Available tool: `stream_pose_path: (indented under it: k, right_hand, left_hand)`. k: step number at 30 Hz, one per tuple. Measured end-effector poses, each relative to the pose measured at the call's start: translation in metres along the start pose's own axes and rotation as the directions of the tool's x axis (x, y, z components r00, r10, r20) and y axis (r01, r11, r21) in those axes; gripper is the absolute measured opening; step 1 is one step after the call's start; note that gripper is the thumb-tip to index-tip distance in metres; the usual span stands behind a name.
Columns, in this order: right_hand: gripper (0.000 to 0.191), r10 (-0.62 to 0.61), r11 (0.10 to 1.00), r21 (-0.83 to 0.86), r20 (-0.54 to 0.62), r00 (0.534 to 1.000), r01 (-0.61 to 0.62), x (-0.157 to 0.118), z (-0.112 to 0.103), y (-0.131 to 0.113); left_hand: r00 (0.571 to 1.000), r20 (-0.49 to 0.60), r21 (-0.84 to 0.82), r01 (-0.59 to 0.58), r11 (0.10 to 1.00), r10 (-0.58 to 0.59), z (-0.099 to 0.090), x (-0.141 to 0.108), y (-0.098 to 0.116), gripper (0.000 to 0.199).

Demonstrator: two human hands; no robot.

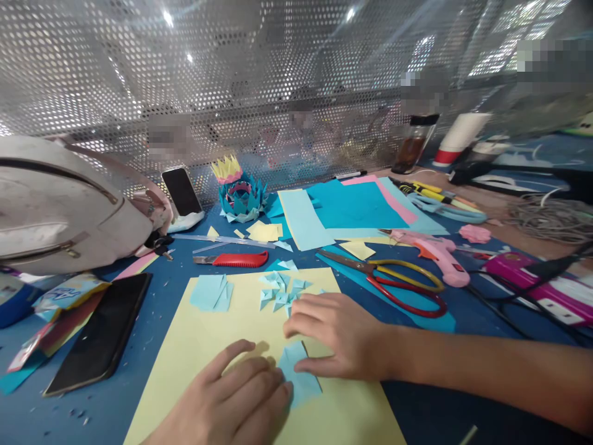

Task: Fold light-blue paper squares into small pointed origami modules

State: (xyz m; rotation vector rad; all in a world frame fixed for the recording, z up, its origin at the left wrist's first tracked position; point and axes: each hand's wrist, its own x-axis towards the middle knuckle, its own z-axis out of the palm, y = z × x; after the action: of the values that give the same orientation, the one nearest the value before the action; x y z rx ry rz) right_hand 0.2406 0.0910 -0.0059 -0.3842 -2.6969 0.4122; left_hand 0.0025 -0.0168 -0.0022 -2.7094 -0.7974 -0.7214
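A light blue paper piece [300, 384] lies on a large pale yellow sheet [185, 371], its upper corner looking folded. My left hand [241, 395] rests at its left edge, index finger stretched forward and fingertips by the paper. From the right reaches my right hand [336, 337], thumb lying on the paper and the other fingers bent and apart from it. Those fingers are beside a cluster of small folded light blue paper pieces [280, 290], partly hiding it. A stack of light blue paper squares [212, 293] sits at the sheet's upper left.
Beyond the sheet lie a red utility knife [241, 259], scissors [393, 281], a pink glue gun [435, 253] and blue paper sheets [352, 207]. A folded-paper model [241, 194] stands behind. Left are a dark phone [102, 334] and a backpack [69, 210]; right, a magenta power strip [532, 287].
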Motion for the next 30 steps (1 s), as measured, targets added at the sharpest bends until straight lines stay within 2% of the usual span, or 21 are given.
stream_pose_path:
  k: [1,2,3,6,7,9,10,11,12,16,19,24,30]
  right_hand:
    - [0.036,0.034,0.999,0.017,-0.004,0.999,-0.033,0.000,0.001,-0.001]
    - [0.037,0.056,0.998,0.036,-0.001,0.998,-0.056,0.000,0.001,-0.002]
    - [0.034,0.067,0.996,0.057,0.006,0.998,-0.068,0.000,0.001,-0.003]
    - [0.020,0.034,0.992,0.121,0.007,0.999,-0.035,0.001,0.001,-0.004]
    - [0.017,0.011,0.991,0.134,-0.008,1.000,-0.010,0.001,0.000,-0.004]
    - [0.016,-0.039,0.990,0.134,-0.049,0.998,0.046,0.000,0.000,-0.002]
    - [0.017,-0.067,0.990,0.119,-0.067,0.996,0.075,0.000,0.000,-0.002]
    - [0.019,-0.094,0.990,0.099,-0.078,0.992,0.102,-0.001,0.000,-0.001]
    - [0.021,-0.120,0.989,0.076,-0.083,0.989,0.126,-0.001,0.000,0.000]
    - [0.024,-0.187,0.981,0.032,-0.082,0.979,0.190,-0.003,0.000,0.003]
    - [0.026,-0.202,0.977,0.049,-0.081,0.976,0.206,-0.002,-0.002,0.003]
    - [0.037,-0.216,0.974,0.070,0.002,0.976,0.215,0.004,-0.012,0.002]
    - [0.038,-0.283,0.959,0.047,0.085,0.955,0.280,0.004,-0.018,0.008]
  left_hand:
    - [0.999,0.036,-0.013,-0.007,1.000,0.007,-0.003,0.003,-0.001,0.027]
    - [1.000,0.019,-0.016,-0.002,1.000,0.002,-0.005,0.005,-0.001,0.030]
    - [1.000,-0.021,-0.012,0.000,1.000,0.000,-0.005,0.006,-0.001,0.033]
    - [0.999,0.037,-0.007,-0.027,1.000,0.027,-0.001,0.002,-0.001,0.030]
    - [0.999,0.019,-0.005,-0.027,1.000,0.027,0.000,0.000,-0.001,0.029]
    - [0.996,-0.082,-0.005,-0.043,0.999,0.043,0.001,-0.003,-0.001,0.033]
    - [0.998,-0.049,-0.011,-0.042,0.999,0.041,0.001,-0.003,-0.001,0.033]
    - [0.994,0.105,-0.017,-0.033,0.999,0.035,-0.001,-0.003,-0.002,0.032]
    - [0.991,0.133,-0.018,-0.031,0.999,0.033,-0.003,-0.002,-0.002,0.033]
    - [0.989,0.146,-0.001,0.015,1.000,-0.015,-0.007,0.003,-0.006,0.033]
    - [0.990,0.141,0.005,0.008,1.000,-0.009,-0.005,0.003,-0.007,0.031]
    - [0.989,0.145,0.031,0.012,0.999,-0.016,-0.001,-0.001,-0.006,0.030]
    - [0.982,0.189,-0.002,-0.004,1.000,0.004,-0.002,-0.003,-0.008,0.032]
